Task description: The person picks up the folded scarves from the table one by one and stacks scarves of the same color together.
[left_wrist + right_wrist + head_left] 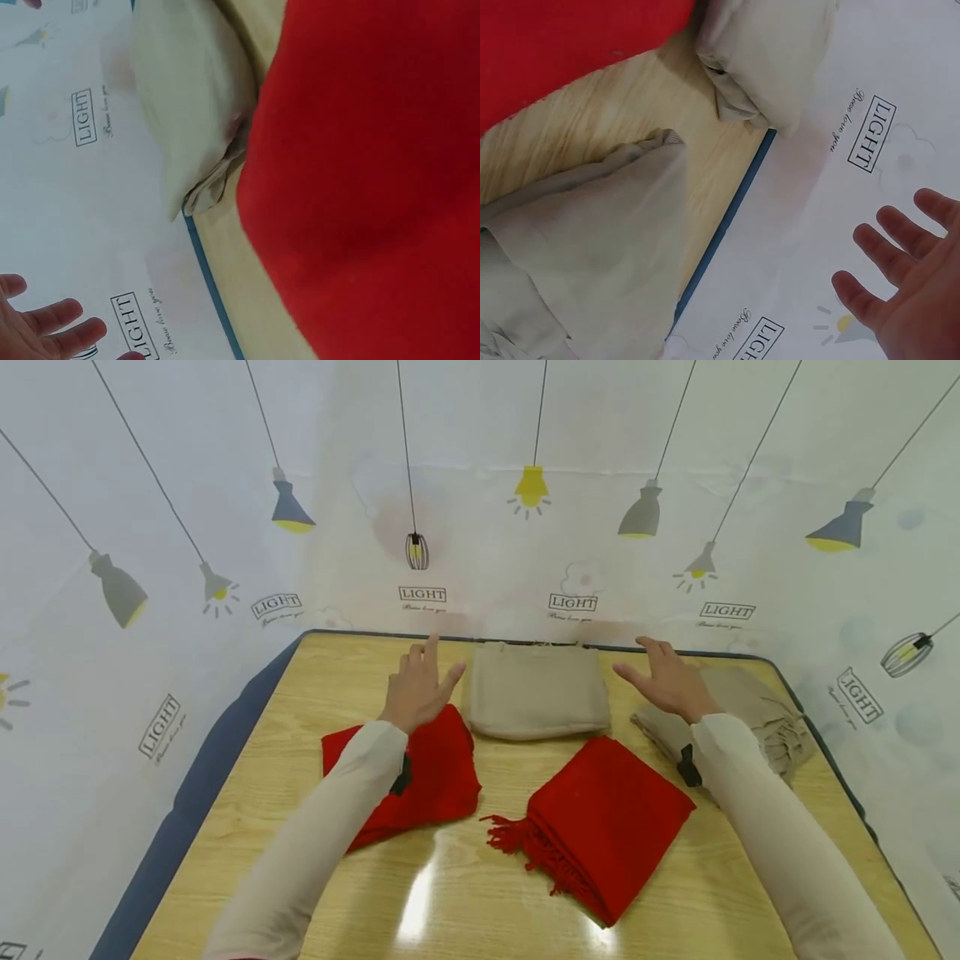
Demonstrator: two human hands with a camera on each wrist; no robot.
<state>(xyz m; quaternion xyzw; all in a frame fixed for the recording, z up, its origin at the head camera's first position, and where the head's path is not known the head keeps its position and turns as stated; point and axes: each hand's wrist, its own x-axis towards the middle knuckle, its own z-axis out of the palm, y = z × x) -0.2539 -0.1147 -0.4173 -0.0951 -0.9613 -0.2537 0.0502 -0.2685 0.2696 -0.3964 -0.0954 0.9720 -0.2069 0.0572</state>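
My left hand is raised with fingers spread, holding nothing, above the far end of a folded red cloth. A folded beige cloth lies flat at the table's back edge, between my two hands. On the right, my right hand is lifted, thumb apart from the fingers, with nothing in it. Below that hand and its sleeve lies a second beige cloth, more loosely folded and partly hidden by the arm. A fringed red scarf rests folded at the centre front, its tassels pointing left.
The wood-look table has a dark blue edge along its back and sides. White curtain-like sheeting printed with lamps and the word LIGHT surrounds it. A small black device sits at the right wrist.
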